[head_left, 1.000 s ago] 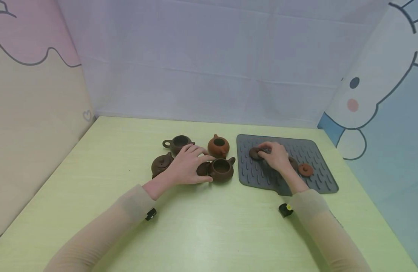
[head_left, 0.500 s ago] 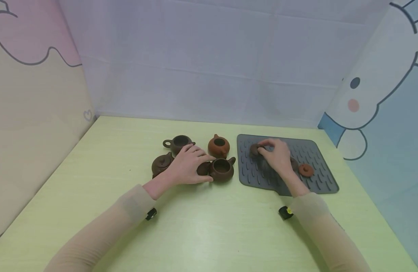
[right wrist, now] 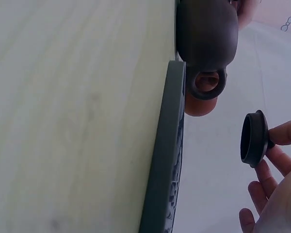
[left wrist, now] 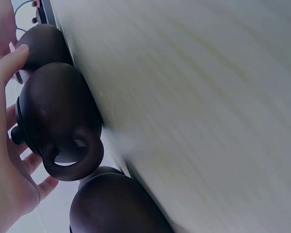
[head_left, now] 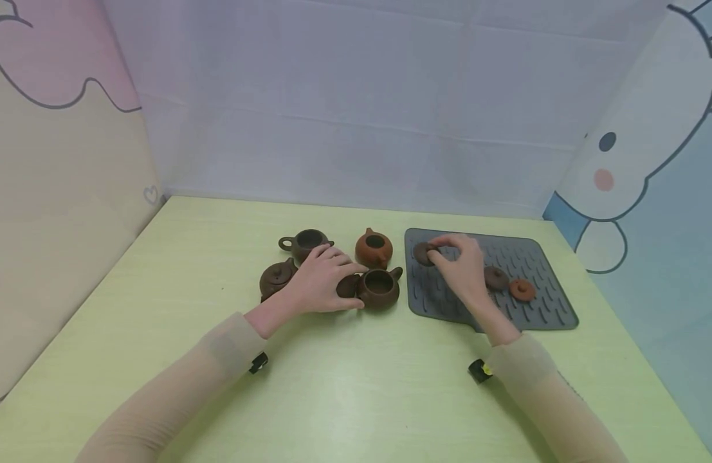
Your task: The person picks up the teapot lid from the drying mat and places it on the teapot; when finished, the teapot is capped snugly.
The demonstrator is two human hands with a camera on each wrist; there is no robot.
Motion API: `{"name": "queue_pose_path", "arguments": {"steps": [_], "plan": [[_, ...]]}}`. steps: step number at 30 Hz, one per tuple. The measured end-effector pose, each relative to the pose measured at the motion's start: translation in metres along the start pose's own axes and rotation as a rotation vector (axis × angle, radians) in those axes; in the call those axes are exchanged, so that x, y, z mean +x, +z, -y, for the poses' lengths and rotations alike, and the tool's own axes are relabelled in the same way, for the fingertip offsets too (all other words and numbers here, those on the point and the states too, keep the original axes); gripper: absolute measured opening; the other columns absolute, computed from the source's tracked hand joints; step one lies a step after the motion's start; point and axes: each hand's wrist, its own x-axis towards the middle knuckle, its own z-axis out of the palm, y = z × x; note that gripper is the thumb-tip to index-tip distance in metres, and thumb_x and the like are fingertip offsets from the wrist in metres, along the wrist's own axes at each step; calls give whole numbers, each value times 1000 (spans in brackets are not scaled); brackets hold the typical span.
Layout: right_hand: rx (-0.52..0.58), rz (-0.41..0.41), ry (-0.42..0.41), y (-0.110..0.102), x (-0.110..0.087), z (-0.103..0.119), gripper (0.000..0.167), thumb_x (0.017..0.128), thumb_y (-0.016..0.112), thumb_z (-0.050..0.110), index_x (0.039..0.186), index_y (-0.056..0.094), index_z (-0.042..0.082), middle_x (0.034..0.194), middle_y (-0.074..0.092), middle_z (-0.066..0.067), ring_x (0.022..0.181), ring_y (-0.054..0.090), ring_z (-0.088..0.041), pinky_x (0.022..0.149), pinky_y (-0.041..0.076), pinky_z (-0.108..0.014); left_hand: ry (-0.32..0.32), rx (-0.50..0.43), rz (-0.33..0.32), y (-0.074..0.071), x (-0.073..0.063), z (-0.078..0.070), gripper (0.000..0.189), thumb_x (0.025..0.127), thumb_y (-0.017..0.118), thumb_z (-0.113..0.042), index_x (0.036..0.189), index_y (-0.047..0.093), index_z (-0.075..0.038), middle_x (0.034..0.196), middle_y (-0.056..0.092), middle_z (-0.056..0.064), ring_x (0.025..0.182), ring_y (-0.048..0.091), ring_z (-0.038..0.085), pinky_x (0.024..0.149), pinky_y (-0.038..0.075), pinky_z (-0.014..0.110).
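My left hand (head_left: pixel 323 283) arches over a lidded dark teapot (left wrist: pixel 58 111). Its thumb and forefinger reach to either side of the near end of a dark lidless teapot (head_left: pixel 379 289); the thumb touches that pot in the left wrist view. My right hand (head_left: pixel 462 267) pinches a dark teapot lid (right wrist: pixel 254 138) by its knob, tilted and raised above the left part of a grey mat (head_left: pixel 549 315). On the mat lie another dark lid (head_left: pixel 497 278) and an orange-brown lid (head_left: pixel 522 290). The farther left fingers are partly hidden behind the lidded pot.
An orange-brown lidless teapot (head_left: pixel 374 248) stands behind the dark one. Farther left are a dark lidless teapot (head_left: pixel 308 242) and a brown lidded teapot (head_left: pixel 276 278). White cloth (head_left: pixel 356 128) hangs behind the pale table (head_left: pixel 332 399).
My right hand has lifted the dark lid off the mat and moved left with it, uncovering the second dark lid. My left hand has kept its place.
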Motion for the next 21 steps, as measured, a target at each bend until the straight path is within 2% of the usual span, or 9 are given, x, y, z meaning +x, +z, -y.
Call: {"name": "queue_pose_path", "arguments": {"steps": [8, 16, 21], "plan": [[72, 25, -45, 11, -11, 20, 15, 87, 72, 15, 102, 74, 13, 107, 69, -8, 109, 53, -29, 103, 35, -51, 3, -2, -2, 0, 0, 0, 62, 78, 69, -68, 127, 66, -29, 112, 70, -3, 114, 58, 23, 113, 37, 51], [105, 95, -40, 24, -20, 37, 15, 87, 73, 17, 102, 74, 15, 108, 67, -6, 113, 51, -25, 105, 35, -53, 7, 8, -3, 0, 0, 1, 63, 78, 69, -69, 127, 66, -30, 112, 70, -3, 114, 58, 23, 113, 37, 51], [107, 130, -40, 29, -24, 42, 14, 87, 73, 17, 101, 74, 17, 106, 68, -4, 112, 51, -23, 103, 36, -50, 8, 2, -6, 0, 0, 1, 63, 78, 69, -69, 127, 66, -30, 112, 70, -3, 114, 59, 23, 113, 37, 52]]}}
